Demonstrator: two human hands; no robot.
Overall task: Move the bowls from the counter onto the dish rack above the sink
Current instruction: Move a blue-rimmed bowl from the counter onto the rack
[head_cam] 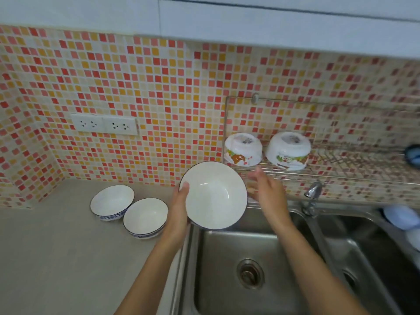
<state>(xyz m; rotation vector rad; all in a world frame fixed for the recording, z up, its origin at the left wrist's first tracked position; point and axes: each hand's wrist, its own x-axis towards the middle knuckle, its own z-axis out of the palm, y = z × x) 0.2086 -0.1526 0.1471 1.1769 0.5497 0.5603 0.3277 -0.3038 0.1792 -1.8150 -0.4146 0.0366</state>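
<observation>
My left hand (179,209) grips a white bowl with a dark rim (214,195) by its left edge, tilted toward me above the sink's left side. My right hand (267,190) is beside the bowl's right edge with fingers spread, holding nothing; whether it touches the bowl is unclear. Two more white bowls with blue patterned bases stand upright on the counter, one further left (112,202) and one nearer the sink (145,217). On the wire dish rack (341,172) two flower-printed bowls rest upside down, the left one (243,150) beside the right one (288,150).
A double steel sink (250,258) lies below the rack, with a tap (312,194) behind its divider. The grey counter (56,258) stretches to the left. Wall sockets (104,125) sit in the mosaic tiles. Blue items (400,217) lie at the far right. White cabinets hang overhead.
</observation>
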